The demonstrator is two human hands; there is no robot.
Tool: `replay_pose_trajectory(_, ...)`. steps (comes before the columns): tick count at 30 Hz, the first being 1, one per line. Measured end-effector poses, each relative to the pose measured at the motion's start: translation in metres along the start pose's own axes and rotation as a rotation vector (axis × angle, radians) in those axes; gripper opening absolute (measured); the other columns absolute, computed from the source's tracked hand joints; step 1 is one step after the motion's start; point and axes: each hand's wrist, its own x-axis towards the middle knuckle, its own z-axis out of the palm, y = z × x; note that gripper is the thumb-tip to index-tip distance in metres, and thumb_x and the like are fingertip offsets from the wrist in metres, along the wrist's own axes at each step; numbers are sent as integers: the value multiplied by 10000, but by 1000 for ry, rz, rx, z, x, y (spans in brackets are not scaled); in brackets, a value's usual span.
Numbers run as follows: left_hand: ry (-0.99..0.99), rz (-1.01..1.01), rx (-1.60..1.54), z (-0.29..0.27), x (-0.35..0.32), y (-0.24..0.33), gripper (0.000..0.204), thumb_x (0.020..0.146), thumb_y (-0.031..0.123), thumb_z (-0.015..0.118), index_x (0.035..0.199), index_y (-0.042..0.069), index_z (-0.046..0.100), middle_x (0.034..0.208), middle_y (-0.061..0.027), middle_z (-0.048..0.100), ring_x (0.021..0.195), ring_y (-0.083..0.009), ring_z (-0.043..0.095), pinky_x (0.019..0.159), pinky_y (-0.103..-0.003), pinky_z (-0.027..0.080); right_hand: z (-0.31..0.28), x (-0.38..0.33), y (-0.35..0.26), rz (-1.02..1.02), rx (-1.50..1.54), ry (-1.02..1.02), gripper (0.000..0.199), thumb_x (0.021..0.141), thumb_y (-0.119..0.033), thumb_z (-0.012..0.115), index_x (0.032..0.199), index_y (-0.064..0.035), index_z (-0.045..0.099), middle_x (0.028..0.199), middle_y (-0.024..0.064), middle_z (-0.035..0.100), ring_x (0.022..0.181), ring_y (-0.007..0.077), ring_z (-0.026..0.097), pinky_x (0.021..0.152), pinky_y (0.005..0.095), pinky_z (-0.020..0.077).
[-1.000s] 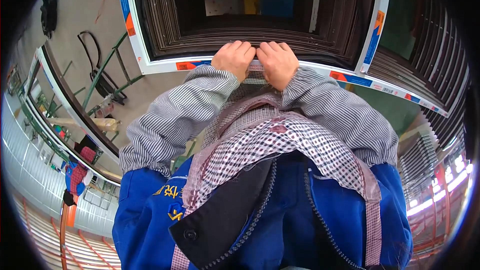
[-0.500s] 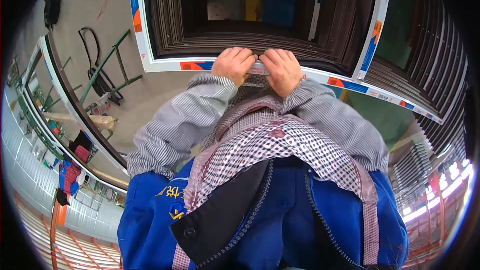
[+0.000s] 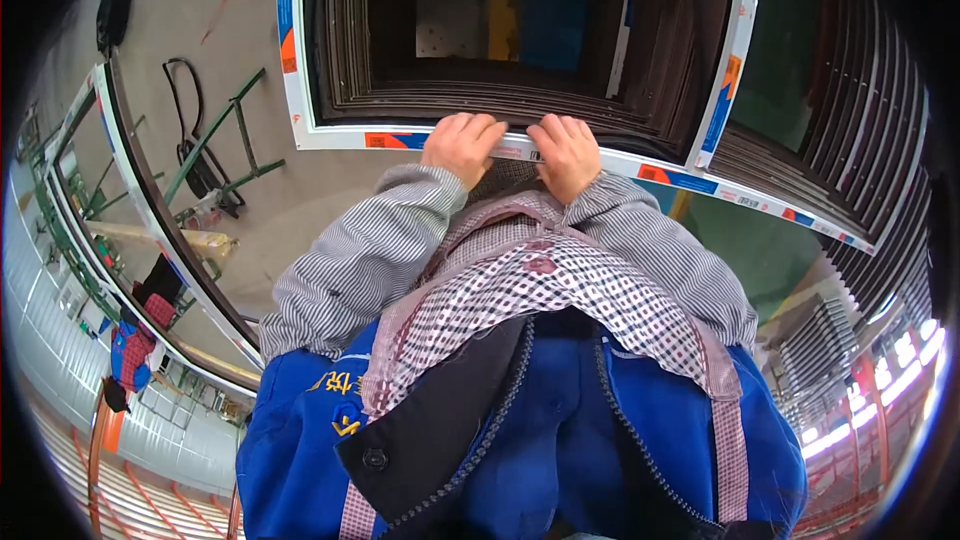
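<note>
Grey floor (image 3: 280, 230) at left. Brown stack (image 3: 470, 100) of nested rectangular frames fills top centre; side stack (image 3: 850, 130), dark edges fanned out, at far right. White frame (image 3: 340, 138) lies at the near face of the brown stack, directly in front of the person, its lower bar running across at hand height, uprights going up out of view. Left frame (image 3: 150, 195), white with a dark edge, stands tilted in view, well apart from the white frame. Co-worker (image 3: 130, 355) beyond it, small. Green stand (image 3: 242, 132) on the floor between the two.

Person wears blue jacket (image 3: 300, 420), checked apron (image 3: 540, 260), striped sleeves (image 3: 350, 260). Both hands on the lower bar near its middle, just beside each other, not touching. Left hand (image 3: 465, 148): fingers curled over the bar, closed on it. Right hand (image 3: 567, 152): same, closed on the bar; thumbs mostly hidden, can't tell how they sit. Blue-orange label (image 3: 395, 141) on the bar, left of the left hand.
</note>
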Motion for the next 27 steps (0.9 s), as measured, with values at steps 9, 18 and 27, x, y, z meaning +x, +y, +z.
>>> replay_pose_trajectory(9, -339, 32, -23, 2, 26, 13, 466, 618, 93, 768, 1060, 64, 622, 1010, -59, 583, 972, -248, 567, 850, -369, 458, 4, 2, 13, -112, 44, 8, 302, 650, -87, 686, 938, -85, 597, 940, 82, 540, 926, 254, 547, 839, 360, 439)
replay_pose_trajectory(18, -658, -388, -484, 39, 126, 88, 354, 951, 299, 564, 1256, 126, 611, 1234, -92, 619, 1170, -258, 567, 1042, -369, 420, -89, -58, 119, 312, 63, -270, 223, 860, -105, 627, 1069, -31, 650, 1011, 130, 626, 957, 318, 621, 836, 392, 510)
replay_pose_trajectory(27, -1011, -263, -82, 49, 158, 114, 291, 950, 255, 576, 1218, 175, 659, 1174, -52, 674, 1093, -230, 631, 981, -398, 493, -93, -34, 126, 238, -51, -628, 188, 902, -226, 625, 1022, -98, 691, 1007, 101, 679, 966, 266, 658, 858, 379, 531)
